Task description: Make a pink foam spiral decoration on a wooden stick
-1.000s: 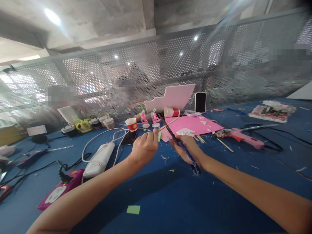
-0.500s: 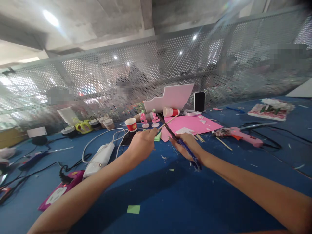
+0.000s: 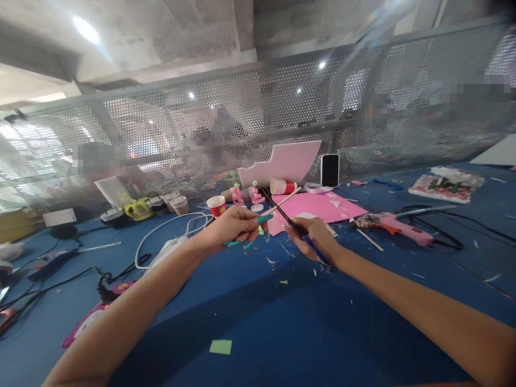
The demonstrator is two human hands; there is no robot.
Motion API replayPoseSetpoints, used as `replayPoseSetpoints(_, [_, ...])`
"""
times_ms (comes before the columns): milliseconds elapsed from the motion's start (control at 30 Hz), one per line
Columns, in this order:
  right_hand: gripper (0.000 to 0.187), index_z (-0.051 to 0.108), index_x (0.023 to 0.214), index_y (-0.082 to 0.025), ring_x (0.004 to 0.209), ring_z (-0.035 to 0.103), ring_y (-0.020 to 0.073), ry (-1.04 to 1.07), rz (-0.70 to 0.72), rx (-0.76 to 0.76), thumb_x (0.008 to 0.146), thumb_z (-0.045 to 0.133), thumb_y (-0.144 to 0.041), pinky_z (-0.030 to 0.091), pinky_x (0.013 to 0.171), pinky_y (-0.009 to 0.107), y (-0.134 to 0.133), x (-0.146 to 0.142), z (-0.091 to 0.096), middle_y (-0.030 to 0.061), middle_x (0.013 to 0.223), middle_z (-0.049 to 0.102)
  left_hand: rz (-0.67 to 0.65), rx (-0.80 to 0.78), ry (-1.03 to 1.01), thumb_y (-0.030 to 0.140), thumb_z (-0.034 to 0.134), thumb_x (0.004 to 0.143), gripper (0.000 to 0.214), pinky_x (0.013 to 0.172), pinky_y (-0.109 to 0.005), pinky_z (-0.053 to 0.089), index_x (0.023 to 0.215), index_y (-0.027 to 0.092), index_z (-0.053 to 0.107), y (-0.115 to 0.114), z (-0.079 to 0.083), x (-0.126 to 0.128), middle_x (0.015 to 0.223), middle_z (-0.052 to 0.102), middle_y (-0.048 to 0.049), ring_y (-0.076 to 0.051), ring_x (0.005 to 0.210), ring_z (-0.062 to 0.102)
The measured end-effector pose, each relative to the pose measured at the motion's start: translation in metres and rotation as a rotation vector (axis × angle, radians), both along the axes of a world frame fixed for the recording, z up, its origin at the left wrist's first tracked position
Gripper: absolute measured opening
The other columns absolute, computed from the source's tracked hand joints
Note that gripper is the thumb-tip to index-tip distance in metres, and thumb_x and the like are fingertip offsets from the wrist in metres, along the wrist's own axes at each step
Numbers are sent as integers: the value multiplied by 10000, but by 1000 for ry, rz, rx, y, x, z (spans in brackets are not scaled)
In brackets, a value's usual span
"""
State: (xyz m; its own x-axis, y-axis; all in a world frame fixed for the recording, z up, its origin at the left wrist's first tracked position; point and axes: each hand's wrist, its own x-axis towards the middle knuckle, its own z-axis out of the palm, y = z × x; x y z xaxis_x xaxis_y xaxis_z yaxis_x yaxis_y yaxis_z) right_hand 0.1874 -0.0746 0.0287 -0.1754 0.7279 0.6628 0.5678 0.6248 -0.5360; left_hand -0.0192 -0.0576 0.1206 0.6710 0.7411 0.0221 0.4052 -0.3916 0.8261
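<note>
Between the thumb and fingers of my left hand (image 3: 237, 226) is a thin wooden stick (image 3: 287, 200), pointing up and to the right. My right hand (image 3: 316, 239) is closed round the blue handles of a pair of scissors (image 3: 278, 207). Their dark blades reach up and left and cross the stick near my left fingertips; whether they touch it I cannot tell. Beyond the hands lies a pink sheet (image 3: 322, 208) with white scraps on it. Two small pink figures (image 3: 257, 194) stand just behind the left hand.
A red paper cup (image 3: 216, 206) stands left of centre; more cups (image 3: 283, 186) lie stacked at the back. To the right rests a pink glue gun (image 3: 405, 228). A white power strip (image 3: 169, 250) and cables lie left. A green paper piece (image 3: 220, 346) lies in front.
My left hand has turned over, so its fingertips now show, and has shifted slightly left. The stick's far end sits further right. My right hand with the scissors has moved little.
</note>
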Motion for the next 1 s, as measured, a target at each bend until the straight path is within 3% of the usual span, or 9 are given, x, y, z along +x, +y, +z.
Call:
replayPoseSetpoints(67, [266,482,590,-168,455,399,89,7,5,-25,813,508,-311,285,472,216,-1,-1,0,-29,488,451,8,-6,8,373,513,818,279,344,-164,222,764,129,639,1,-1,1,482,507,48,-13,323,266])
replayPoseSetpoints(133, [287,476,576,-170,453,397,92,3,-1,-57,823,488,-315,279,468,219,-2,-4,0,-26,486,444,54,109,50,353,498,829,290,356,-165,247,699,130,628,-2,-2,2,490,516,41,-17,334,301])
replayPoseSetpoints(267, [335,471,550,-172,460,407,102,-16,-31,-76,835,466,-348,286,479,227,-3,-8,1,-17,475,444,210,597,146,234,475,841,334,437,-166,326,534,136,565,-11,-7,6,460,512,28,-40,406,416])
replayPoseSetpoints(367, [350,472,547,-172,461,405,103,-1,-28,-97,831,468,-376,290,472,226,-3,-9,1,-17,474,442,287,912,240,170,461,842,279,524,-192,383,614,139,618,-14,-14,7,524,583,1,-71,484,499])
replayPoseSetpoints(467, [373,442,530,-181,443,388,99,21,-17,-147,817,486,-415,284,448,228,-5,-11,4,-25,456,408,311,1082,341,159,452,848,223,597,-230,434,774,137,661,-14,-18,6,628,644,-38,-115,575,575])
replayPoseSetpoints(667, [320,457,607,-202,383,420,106,115,109,-288,814,515,-439,346,412,234,-10,-14,6,-41,426,442,195,1152,508,136,387,876,255,596,-245,455,828,129,638,-18,-22,9,668,659,-62,-144,618,610])
replayPoseSetpoints(833, [258,470,712,-194,452,475,106,197,192,-295,802,543,-424,404,461,236,-6,-13,-3,-28,560,509,187,1128,666,103,373,858,278,591,-290,470,1010,107,606,-25,-25,13,767,674,-104,-202,678,639])
replayPoseSetpoints(1000, [252,437,646,-194,450,423,101,182,161,-248,805,520,-371,358,464,240,-8,-14,0,-44,510,420,215,1097,728,88,365,850,335,601,-295,474,1115,109,568,-27,-26,14,803,676,-107,-212,712,648])
